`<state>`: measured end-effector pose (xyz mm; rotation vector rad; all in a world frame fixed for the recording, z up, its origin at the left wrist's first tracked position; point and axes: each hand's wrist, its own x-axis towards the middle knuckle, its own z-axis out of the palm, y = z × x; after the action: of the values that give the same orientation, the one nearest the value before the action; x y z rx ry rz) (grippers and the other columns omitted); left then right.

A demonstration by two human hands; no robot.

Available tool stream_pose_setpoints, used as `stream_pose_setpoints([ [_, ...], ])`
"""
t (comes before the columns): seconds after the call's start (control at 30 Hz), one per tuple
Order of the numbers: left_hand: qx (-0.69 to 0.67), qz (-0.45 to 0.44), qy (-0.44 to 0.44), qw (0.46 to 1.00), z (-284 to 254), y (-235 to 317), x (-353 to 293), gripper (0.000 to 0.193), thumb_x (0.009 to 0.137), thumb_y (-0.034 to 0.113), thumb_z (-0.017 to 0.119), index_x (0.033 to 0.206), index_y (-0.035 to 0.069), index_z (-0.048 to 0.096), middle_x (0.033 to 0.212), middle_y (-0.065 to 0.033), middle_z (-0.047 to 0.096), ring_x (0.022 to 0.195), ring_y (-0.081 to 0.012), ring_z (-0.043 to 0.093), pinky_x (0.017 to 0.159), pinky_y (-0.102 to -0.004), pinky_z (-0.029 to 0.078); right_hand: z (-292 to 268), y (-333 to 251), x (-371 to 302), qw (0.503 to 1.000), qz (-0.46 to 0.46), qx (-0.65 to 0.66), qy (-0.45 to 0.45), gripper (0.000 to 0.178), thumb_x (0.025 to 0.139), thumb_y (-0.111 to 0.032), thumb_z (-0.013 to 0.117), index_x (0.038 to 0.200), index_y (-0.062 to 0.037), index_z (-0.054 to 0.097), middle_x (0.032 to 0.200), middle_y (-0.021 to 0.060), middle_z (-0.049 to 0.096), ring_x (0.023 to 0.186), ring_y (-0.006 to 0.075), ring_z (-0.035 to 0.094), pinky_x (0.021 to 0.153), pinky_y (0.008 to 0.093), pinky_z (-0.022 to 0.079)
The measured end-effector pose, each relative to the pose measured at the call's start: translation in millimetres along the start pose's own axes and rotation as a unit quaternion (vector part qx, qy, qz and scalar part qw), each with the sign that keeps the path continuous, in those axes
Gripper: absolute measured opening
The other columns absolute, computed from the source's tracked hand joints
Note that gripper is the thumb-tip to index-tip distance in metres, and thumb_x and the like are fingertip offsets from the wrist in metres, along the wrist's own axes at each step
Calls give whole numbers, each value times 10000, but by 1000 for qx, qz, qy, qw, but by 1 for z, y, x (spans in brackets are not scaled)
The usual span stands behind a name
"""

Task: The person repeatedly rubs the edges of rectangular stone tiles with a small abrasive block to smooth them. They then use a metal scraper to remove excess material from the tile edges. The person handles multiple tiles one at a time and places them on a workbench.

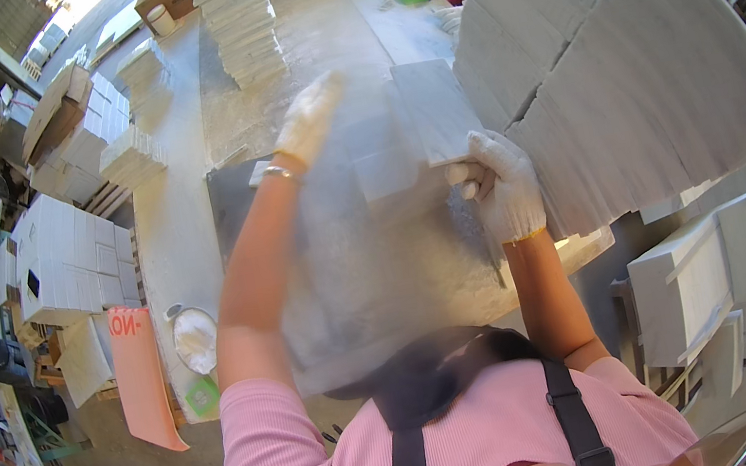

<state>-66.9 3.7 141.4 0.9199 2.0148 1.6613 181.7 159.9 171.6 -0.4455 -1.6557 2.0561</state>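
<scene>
Pinching the near right corner of a flat, pale-grey rectangular tile (432, 104), the right hand (508, 186), in a white knitted glove, has its fingers curled in. The tile is right of the middle of a long, dusty, pale table (175, 202), just beside large leaning rows of pale-grey thin slabs (635, 90) on the right. The left hand (312, 123), gloved in yellowish white, is over the table, left of the tile and apart from it; its fingers look extended but blurred, and whether they hold anything I cannot tell. Far left of the tile rises a tall stack of white tiles (234, 19). Near left, a white oval bowl of white matter (197, 343) sits at the table's edge.
</scene>
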Motion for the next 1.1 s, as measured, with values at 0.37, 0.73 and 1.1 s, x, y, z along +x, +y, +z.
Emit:
stream_pose_setpoints([
  [0.37,21,-62,-61,996,52,-41,65,853,981,755,381,1254,6,682,1160,-119,689,1102,-208,588,998,-348,451,-10,23,37,997,80,-14,-3,260,1021,-266,619,1042,-10,653,925,130,723,668,147,658,498,224,446],
  [0.73,-105,-101,-44,988,62,-41,51,677,987,622,548,1149,-17,701,1016,-42,684,910,-145,581,871,-308,489,-10,20,35,955,30,-294,37,550,1003,-322,678,1427,9,561,827,14,631,629,49,496,515,209,397],
  [1.1,-162,-83,-21,983,64,-45,50,498,987,513,601,1246,108,728,1069,-9,697,927,-109,597,851,-290,517,27,-5,8,829,-159,-535,47,764,884,-505,744,1459,-47,537,1479,216,521,1337,362,523,1112,406,418],
])
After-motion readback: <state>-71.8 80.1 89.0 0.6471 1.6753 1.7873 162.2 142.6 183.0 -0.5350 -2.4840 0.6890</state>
